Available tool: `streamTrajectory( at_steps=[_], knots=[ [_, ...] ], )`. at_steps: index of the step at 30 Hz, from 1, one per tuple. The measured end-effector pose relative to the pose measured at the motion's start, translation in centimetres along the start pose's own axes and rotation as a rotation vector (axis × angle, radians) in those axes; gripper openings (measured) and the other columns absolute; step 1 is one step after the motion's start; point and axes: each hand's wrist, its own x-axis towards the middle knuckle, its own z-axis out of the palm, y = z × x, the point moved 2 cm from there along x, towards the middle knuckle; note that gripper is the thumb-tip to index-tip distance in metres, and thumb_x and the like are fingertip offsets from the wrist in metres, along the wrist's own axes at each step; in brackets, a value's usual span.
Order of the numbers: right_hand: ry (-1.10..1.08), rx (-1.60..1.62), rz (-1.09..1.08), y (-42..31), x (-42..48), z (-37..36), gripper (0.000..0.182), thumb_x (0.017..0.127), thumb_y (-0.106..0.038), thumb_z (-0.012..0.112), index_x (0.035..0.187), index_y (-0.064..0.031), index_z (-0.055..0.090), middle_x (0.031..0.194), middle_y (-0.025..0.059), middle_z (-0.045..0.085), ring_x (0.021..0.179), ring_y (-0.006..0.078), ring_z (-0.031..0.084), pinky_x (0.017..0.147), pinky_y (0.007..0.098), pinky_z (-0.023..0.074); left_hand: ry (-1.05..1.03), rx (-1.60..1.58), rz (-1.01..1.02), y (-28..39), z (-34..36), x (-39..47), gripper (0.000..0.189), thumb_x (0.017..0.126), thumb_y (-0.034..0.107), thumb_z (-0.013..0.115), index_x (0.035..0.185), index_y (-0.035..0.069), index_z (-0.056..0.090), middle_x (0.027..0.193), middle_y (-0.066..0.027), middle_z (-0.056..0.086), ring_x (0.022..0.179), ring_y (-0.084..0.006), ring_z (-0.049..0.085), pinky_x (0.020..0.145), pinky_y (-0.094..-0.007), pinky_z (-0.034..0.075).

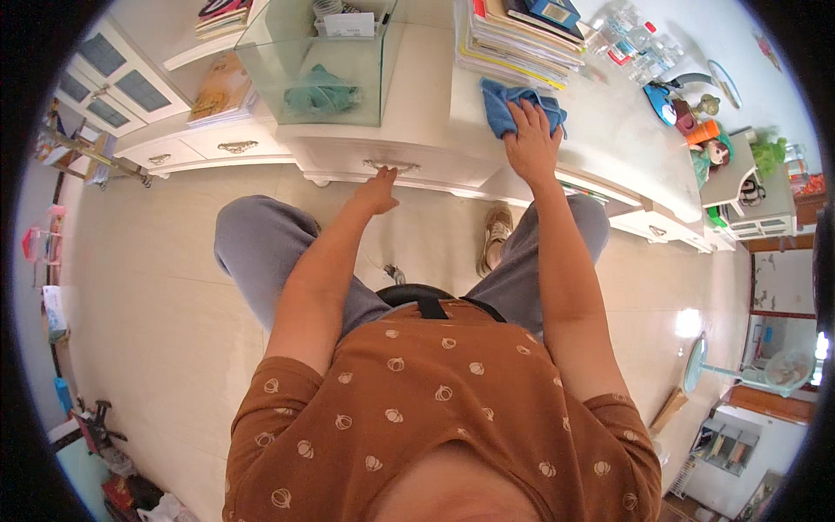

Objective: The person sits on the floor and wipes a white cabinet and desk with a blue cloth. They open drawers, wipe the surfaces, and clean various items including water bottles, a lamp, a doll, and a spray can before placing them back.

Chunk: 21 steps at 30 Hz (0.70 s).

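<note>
My right hand (533, 145) lies over a crumpled blue cloth (498, 115), pressing it against the white cabinet top (590, 124) with the fingers spread. Lower and to the left, my left hand (378, 190) is in front of the drawer front (333, 155), its fingertips at the ornate metal handle (408, 167). No object shows in that hand, and its thumb stands apart; whether the fingers touch the handle is unclear. Left of the cloth, a glass tank (261, 85) rests on the lower cabinet surface, with a green cloth or bag (323, 91) seen through its glass.
Behind the blue cloth rises a stack of books and papers (505, 55). Plastic bottles (629, 46) stand to its right, followed by a doll (714, 155) and small ornaments. My knees flank the drawer. A standing fan (737, 375) is at the far right.
</note>
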Motion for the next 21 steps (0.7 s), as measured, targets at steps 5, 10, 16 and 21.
streamTrajectory(
  at_steps=[5,10,16,21],
  knots=[
    [0.024,0.049,-0.059,0.1,-1.2,-1.3,0.059,0.081,-0.012,0.065,0.139,-0.0223,0.054,0.147,0.006,0.049,0.141,0.0303,0.039,0.114,0.0616,0.0226,-0.004,0.02,-0.03,1.1,0.3,0.3,0.091,0.076,0.024,0.078,0.153,0.008,0.031,0.161,-0.0159,0.027,0.127,-0.0398,0.054,0.103,-0.0452,0.05],
    [0.105,0.064,-0.085,-0.3,-1.2,-1.3,0.059,0.08,-0.009,0.066,0.137,-0.022,0.056,0.143,0.0041,0.053,0.138,0.0294,0.042,0.113,0.0603,0.0248,-0.05,0.093,-0.109,2.6,-0.6,0.9,0.08,0.074,0.026,0.078,0.143,0.005,0.044,0.151,-0.0147,0.039,0.121,-0.0387,0.058,0.098,-0.0458,0.053],
    [0.156,0.063,-0.113,-0.3,-1.3,-1.0,0.061,0.077,-0.008,0.068,0.136,-0.0228,0.057,0.141,0.0034,0.055,0.135,0.0291,0.045,0.112,0.0589,0.0263,-0.103,0.124,-0.123,4.4,2.0,-4.0,0.073,0.076,0.029,0.079,0.133,-0.004,0.049,0.145,-0.0256,0.042,0.116,-0.0446,0.06,0.095,-0.0484,0.054],
    [0.192,0.088,-0.113,-0.1,-1.4,-0.6,0.061,0.076,-0.008,0.067,0.134,-0.0238,0.058,0.139,0.0031,0.057,0.135,0.0286,0.046,0.112,0.0585,0.0263,-0.121,0.19,-0.125,5.3,4.2,-7.8,0.055,0.076,0.025,0.073,0.122,-0.001,0.058,0.13,-0.0228,0.052,0.106,-0.0408,0.066,0.089,-0.0457,0.055]
  ],
)
